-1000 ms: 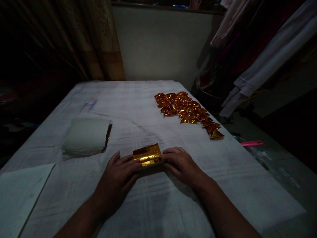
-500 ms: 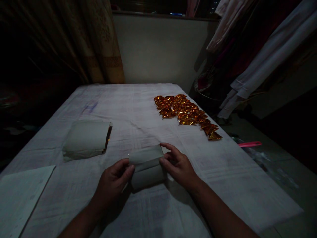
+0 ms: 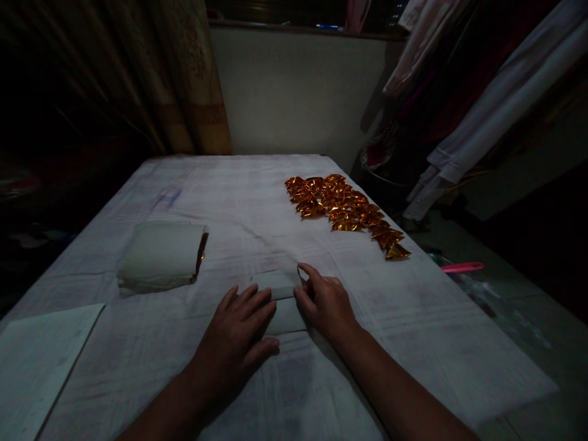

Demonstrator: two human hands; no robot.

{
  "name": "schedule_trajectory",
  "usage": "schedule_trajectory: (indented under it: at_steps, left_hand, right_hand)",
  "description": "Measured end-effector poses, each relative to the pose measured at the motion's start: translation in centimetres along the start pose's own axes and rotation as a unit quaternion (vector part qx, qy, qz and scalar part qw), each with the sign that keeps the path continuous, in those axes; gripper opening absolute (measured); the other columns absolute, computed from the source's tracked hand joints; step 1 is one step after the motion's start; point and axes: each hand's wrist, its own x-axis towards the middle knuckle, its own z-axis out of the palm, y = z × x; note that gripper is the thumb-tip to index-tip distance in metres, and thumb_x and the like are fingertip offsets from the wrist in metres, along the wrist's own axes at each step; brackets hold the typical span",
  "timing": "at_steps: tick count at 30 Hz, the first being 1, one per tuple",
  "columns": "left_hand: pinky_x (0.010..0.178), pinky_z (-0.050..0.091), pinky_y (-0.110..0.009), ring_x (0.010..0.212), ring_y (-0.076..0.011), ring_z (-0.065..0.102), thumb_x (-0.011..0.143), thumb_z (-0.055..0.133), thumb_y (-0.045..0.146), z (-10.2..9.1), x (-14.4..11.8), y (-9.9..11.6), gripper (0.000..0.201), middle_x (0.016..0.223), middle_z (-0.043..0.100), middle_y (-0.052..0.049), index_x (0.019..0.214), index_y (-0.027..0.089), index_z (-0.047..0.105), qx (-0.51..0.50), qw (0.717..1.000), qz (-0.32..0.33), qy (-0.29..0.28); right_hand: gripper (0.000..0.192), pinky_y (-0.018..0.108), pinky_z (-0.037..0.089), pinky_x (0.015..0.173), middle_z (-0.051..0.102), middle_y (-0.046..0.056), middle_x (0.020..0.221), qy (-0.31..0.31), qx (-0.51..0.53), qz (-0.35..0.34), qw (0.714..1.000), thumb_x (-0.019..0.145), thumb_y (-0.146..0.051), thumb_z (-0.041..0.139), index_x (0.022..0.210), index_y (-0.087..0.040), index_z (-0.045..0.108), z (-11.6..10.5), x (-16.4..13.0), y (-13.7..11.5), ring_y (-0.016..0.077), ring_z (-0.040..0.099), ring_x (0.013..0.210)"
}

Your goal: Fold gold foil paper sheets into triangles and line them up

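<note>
Presently, sheet: a folded pale sheet (image 3: pixel 281 300) is pressed flat near the middle of the surface's (image 3: pixel 257 202) near edge.
Left hand: the left hand (image 3: pixel 239 334) is laid on the sheet's left part, fingers spread and flat, clamped on nothing.
Right hand: the right hand (image 3: pixel 327 303) is set at the sheet's right edge, fingers loosely apart, fingertips touching it.
Handling: judged light, thin and easily creased; best taken by opposite edges.
Stack: a pale stack (image 3: pixel 158 257) is seen toward the left edge.
Folded pieces: gold foil pieces (image 3: pixel 342 208) are spread by the right edge.
</note>
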Motion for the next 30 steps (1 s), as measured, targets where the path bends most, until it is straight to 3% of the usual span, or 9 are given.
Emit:
schedule_trajectory:
  at_steps: [3,6,8,11,13,17,21,26,30]
  left_hand:
    - [0.113,0.036,-0.063,0.136,-0.0344,0.053,0.093,0.064,0.050,0.5,-0.1,0.1,0.055,0.145,0.060,-0.011,0.140,0.022,0.055,0.012,1.000,-0.002,-0.029]
    - [0.113,0.035,-0.062,0.134,-0.0338,0.054,0.095,0.063,0.047,0.7,-0.1,0.0,0.051,0.143,0.062,-0.011,0.139,0.022,0.057,0.023,0.999,-0.024,-0.025]
    - [0.114,0.033,-0.063,0.133,-0.0339,0.055,0.097,0.061,0.045,0.6,-0.1,0.0,0.047,0.142,0.063,-0.011,0.138,0.022,0.058,0.030,0.999,-0.039,-0.017]
    - [0.114,0.032,-0.065,0.133,-0.0343,0.055,0.097,0.059,0.046,0.5,-0.1,-0.1,0.047,0.142,0.063,-0.011,0.139,0.023,0.057,0.033,0.998,-0.046,-0.009]
    - [0.114,0.031,-0.065,0.134,-0.0342,0.055,0.097,0.059,0.046,0.5,-0.2,-0.2,0.049,0.142,0.062,-0.011,0.140,0.022,0.056,0.029,0.998,-0.048,-0.010]
    - [0.113,0.030,-0.067,0.133,-0.0351,0.055,0.096,0.062,0.045,0.3,-0.2,-0.2,0.049,0.141,0.063,-0.011,0.138,0.023,0.057,0.025,0.998,-0.050,-0.017]
    - [0.113,0.031,-0.068,0.131,-0.0360,0.056,0.094,0.064,0.044,0.2,0.0,-0.1,0.047,0.140,0.064,-0.011,0.137,0.023,0.058,0.025,0.998,-0.048,-0.019]
    - [0.112,0.031,-0.068,0.129,-0.0364,0.058,0.094,0.065,0.042,0.0,0.0,0.1,0.044,0.138,0.065,-0.012,0.133,0.023,0.061,0.017,0.999,-0.049,-0.007]
    - [0.110,0.032,-0.068,0.126,-0.0351,0.059,0.094,0.065,0.038,-0.3,-0.1,0.0,0.030,0.134,0.068,-0.009,0.121,0.027,0.069,-0.018,0.998,-0.055,-0.006]
  right_hand:
    - [0.044,0.037,0.046,0.082,0.073,0.002,0.078,-0.015,0.030,0.011,0.999,0.086,-0.026,0.060,0.130,-0.019,0.061,-0.5,0.1,-0.2,0.0226,0.069,0.079]
    - [0.044,0.038,0.047,0.085,0.074,0.001,0.084,-0.070,0.094,0.006,0.993,0.088,-0.028,0.059,0.132,-0.022,0.059,-1.8,0.0,-0.1,0.0211,0.069,0.079]
    - [0.046,0.041,0.046,0.090,0.075,0.004,0.097,-0.120,0.129,-0.039,0.984,0.086,-0.025,0.061,0.132,-0.023,0.058,-2.7,-0.3,0.1,0.0218,0.069,0.088]
    - [0.064,0.043,0.041,0.101,0.068,0.008,0.126,-0.167,0.140,-0.138,0.966,0.078,-0.012,0.065,0.139,-0.025,0.053,-3.3,-0.8,0.7,0.0250,0.061,0.116]
    - [0.062,0.043,0.040,0.100,0.067,0.008,0.126,-0.153,0.117,-0.170,0.966,0.078,-0.006,0.064,0.136,-0.026,0.056,-3.1,-1.0,0.9,0.0245,0.059,0.117]
    - [0.033,0.041,0.041,0.089,0.070,0.006,0.107,-0.087,0.019,-0.200,0.976,0.081,-0.008,0.070,0.108,-0.027,0.071,-2.3,-0.8,0.9,0.0232,0.061,0.100]
    - [0.024,0.043,0.041,0.090,0.066,0.009,0.121,-0.049,-0.041,-0.224,0.972,0.077,-0.019,0.082,0.098,-0.026,0.073,-2.4,-0.7,0.3,0.0286,0.058,0.112]
    - [0.014,0.044,0.042,0.095,0.070,0.005,0.122,-0.076,-0.021,-0.256,0.963,0.085,-0.024,0.077,0.098,-0.027,0.074,-2.5,-0.6,0.2,0.0276,0.058,0.116]
    - [0.011,0.042,0.044,0.095,0.075,0.004,0.117,-0.083,0.041,-0.231,0.968,0.094,-0.023,0.065,0.099,-0.026,0.075,-1.8,-0.4,0.8,0.0244,0.062,0.113]
